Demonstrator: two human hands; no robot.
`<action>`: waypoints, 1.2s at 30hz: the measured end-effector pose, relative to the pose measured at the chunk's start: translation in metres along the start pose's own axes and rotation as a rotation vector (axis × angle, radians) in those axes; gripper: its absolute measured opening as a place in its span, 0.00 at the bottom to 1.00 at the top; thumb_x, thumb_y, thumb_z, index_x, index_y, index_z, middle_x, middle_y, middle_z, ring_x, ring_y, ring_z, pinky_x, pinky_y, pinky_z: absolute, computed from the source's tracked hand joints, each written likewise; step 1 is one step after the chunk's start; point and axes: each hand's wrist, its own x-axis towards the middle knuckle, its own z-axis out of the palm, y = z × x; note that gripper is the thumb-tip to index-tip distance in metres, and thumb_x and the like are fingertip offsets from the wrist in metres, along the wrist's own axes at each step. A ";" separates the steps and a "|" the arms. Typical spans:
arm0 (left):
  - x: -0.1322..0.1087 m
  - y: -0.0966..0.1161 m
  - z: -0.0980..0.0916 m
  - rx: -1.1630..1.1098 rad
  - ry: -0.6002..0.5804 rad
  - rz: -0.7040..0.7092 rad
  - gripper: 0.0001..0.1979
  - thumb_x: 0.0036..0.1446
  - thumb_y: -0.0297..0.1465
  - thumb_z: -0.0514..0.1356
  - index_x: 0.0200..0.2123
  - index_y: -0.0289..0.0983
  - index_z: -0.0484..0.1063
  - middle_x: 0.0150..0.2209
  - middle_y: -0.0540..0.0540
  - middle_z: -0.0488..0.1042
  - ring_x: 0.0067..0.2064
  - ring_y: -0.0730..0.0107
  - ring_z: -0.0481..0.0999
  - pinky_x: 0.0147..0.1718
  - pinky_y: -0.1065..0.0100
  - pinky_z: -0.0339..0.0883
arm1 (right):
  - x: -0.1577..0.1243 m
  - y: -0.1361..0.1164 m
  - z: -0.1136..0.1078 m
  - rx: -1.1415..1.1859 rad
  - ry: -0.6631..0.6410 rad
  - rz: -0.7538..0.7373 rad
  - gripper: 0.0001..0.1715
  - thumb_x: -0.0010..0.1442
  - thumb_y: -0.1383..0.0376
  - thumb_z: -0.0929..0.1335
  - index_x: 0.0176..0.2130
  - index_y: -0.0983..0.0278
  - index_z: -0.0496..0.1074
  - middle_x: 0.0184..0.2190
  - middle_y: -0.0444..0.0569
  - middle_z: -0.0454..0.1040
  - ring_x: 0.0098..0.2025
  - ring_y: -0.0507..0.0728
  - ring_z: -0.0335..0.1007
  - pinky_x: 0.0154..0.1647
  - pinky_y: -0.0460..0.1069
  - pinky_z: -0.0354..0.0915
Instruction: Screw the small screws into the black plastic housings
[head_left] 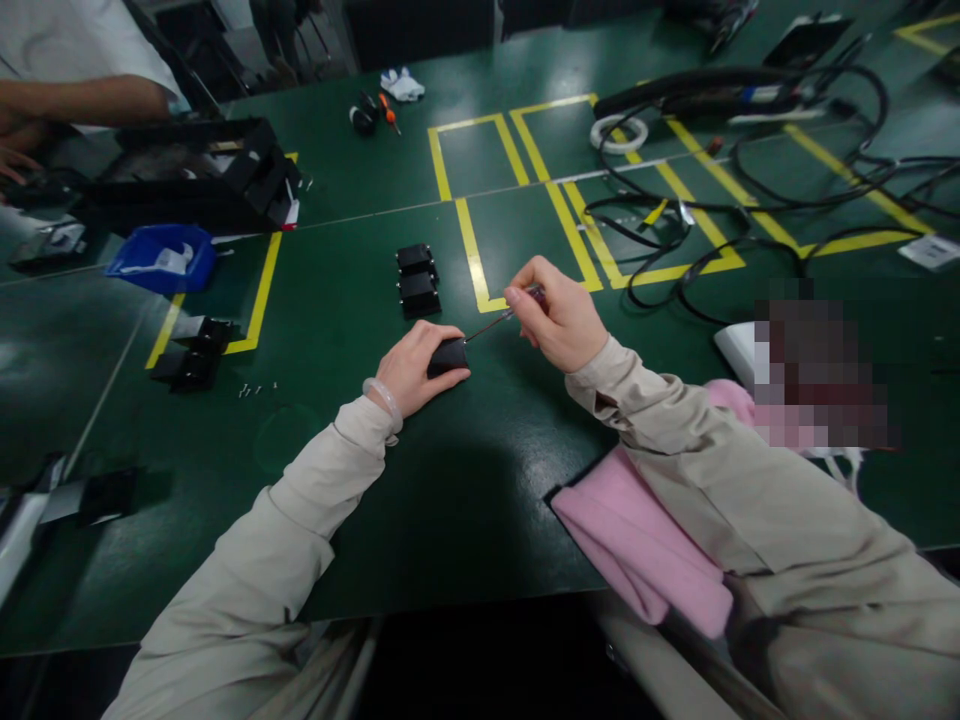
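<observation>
My left hand (412,368) grips a small black box (448,358) on the green table, thumb and fingers on opposite sides of it. In my right hand (555,312) is a screwdriver (491,325), its thin shaft slanting down to the left. The tip meets the right end of the box, at a small shiny spot that looks like a screw. Just beyond stand two similar black boxes (418,280) with small bright screws at their ends. Several loose screws (257,389) lie to the left, near more black parts (193,355).
A blue bin (163,258) and a long black crate (187,175) stand at the left, where another person's arm (82,100) rests. Black cables (675,210) sprawl across the right. A pink cloth (637,535) lies beneath my right forearm, by the table's front edge.
</observation>
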 end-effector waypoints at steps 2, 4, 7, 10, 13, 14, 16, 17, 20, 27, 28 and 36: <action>0.000 0.000 0.000 0.001 -0.002 -0.005 0.20 0.60 0.38 0.64 0.53 0.39 0.67 0.48 0.43 0.71 0.52 0.57 0.73 0.52 0.57 0.69 | 0.000 0.000 0.001 0.008 0.008 -0.007 0.17 0.69 0.50 0.59 0.37 0.60 0.62 0.28 0.43 0.67 0.29 0.51 0.65 0.35 0.50 0.66; 0.000 0.000 0.000 -0.002 -0.001 -0.003 0.20 0.60 0.38 0.64 0.53 0.39 0.67 0.48 0.43 0.71 0.52 0.57 0.73 0.51 0.58 0.69 | 0.000 0.000 0.001 0.021 0.010 -0.013 0.16 0.69 0.51 0.59 0.39 0.60 0.62 0.30 0.43 0.68 0.29 0.51 0.65 0.35 0.50 0.66; 0.000 -0.001 0.001 -0.009 0.013 0.012 0.20 0.60 0.37 0.64 0.53 0.38 0.68 0.48 0.43 0.71 0.51 0.57 0.74 0.51 0.59 0.69 | 0.000 0.000 0.000 0.022 -0.003 -0.013 0.16 0.69 0.51 0.60 0.38 0.60 0.62 0.29 0.43 0.68 0.30 0.51 0.66 0.35 0.49 0.65; -0.001 -0.001 0.002 -0.005 0.024 0.023 0.20 0.60 0.37 0.64 0.53 0.38 0.68 0.48 0.42 0.71 0.51 0.57 0.74 0.51 0.58 0.69 | 0.000 0.000 0.000 0.011 -0.007 -0.017 0.17 0.69 0.51 0.60 0.35 0.61 0.61 0.28 0.42 0.67 0.29 0.50 0.64 0.34 0.48 0.64; 0.000 -0.001 0.001 0.003 0.016 0.018 0.20 0.60 0.38 0.64 0.53 0.38 0.68 0.48 0.43 0.71 0.51 0.57 0.74 0.51 0.58 0.69 | 0.000 0.001 0.000 0.023 -0.003 -0.026 0.16 0.70 0.52 0.59 0.37 0.61 0.61 0.28 0.41 0.66 0.27 0.49 0.63 0.34 0.48 0.64; 0.000 -0.001 0.001 0.005 0.013 0.016 0.20 0.60 0.38 0.64 0.53 0.38 0.68 0.48 0.43 0.71 0.51 0.57 0.74 0.51 0.58 0.69 | 0.000 0.001 0.001 0.032 -0.004 -0.026 0.15 0.70 0.53 0.59 0.38 0.61 0.61 0.28 0.41 0.66 0.27 0.49 0.63 0.34 0.48 0.64; 0.000 -0.001 0.001 0.007 0.010 0.013 0.20 0.60 0.38 0.64 0.53 0.38 0.68 0.48 0.43 0.71 0.51 0.58 0.74 0.51 0.58 0.69 | 0.000 0.000 0.001 0.048 -0.009 -0.024 0.13 0.70 0.54 0.59 0.40 0.61 0.61 0.28 0.40 0.66 0.26 0.49 0.62 0.34 0.48 0.64; 0.000 0.000 0.000 0.008 0.010 0.013 0.20 0.60 0.38 0.64 0.53 0.38 0.68 0.48 0.43 0.71 0.51 0.58 0.74 0.51 0.58 0.69 | 0.000 0.000 0.001 0.049 -0.009 -0.023 0.13 0.70 0.54 0.59 0.40 0.61 0.61 0.28 0.41 0.66 0.26 0.49 0.62 0.34 0.48 0.64; 0.000 0.000 0.000 0.010 0.012 0.009 0.20 0.60 0.38 0.64 0.53 0.38 0.68 0.48 0.43 0.71 0.51 0.57 0.74 0.51 0.58 0.69 | 0.000 0.000 0.000 0.028 -0.004 -0.027 0.16 0.70 0.53 0.59 0.36 0.61 0.61 0.28 0.42 0.67 0.28 0.49 0.63 0.34 0.48 0.63; 0.000 -0.001 0.001 0.016 0.004 0.001 0.20 0.60 0.37 0.64 0.53 0.39 0.67 0.49 0.43 0.71 0.51 0.57 0.74 0.50 0.58 0.69 | 0.000 0.000 0.000 0.037 -0.006 -0.033 0.16 0.70 0.51 0.58 0.39 0.60 0.61 0.26 0.40 0.65 0.26 0.49 0.62 0.32 0.48 0.63; 0.000 -0.001 0.001 0.018 0.003 0.002 0.20 0.60 0.38 0.64 0.53 0.39 0.67 0.48 0.43 0.71 0.51 0.57 0.74 0.50 0.58 0.69 | 0.000 -0.001 0.000 0.039 -0.007 -0.038 0.16 0.70 0.51 0.58 0.39 0.61 0.61 0.26 0.40 0.65 0.26 0.49 0.62 0.32 0.48 0.63; 0.000 -0.001 0.001 0.013 0.011 0.020 0.20 0.60 0.38 0.64 0.53 0.38 0.68 0.48 0.43 0.71 0.51 0.58 0.74 0.50 0.59 0.69 | 0.000 0.000 0.001 0.033 0.002 -0.040 0.15 0.70 0.53 0.59 0.37 0.61 0.61 0.29 0.42 0.67 0.29 0.50 0.65 0.35 0.49 0.64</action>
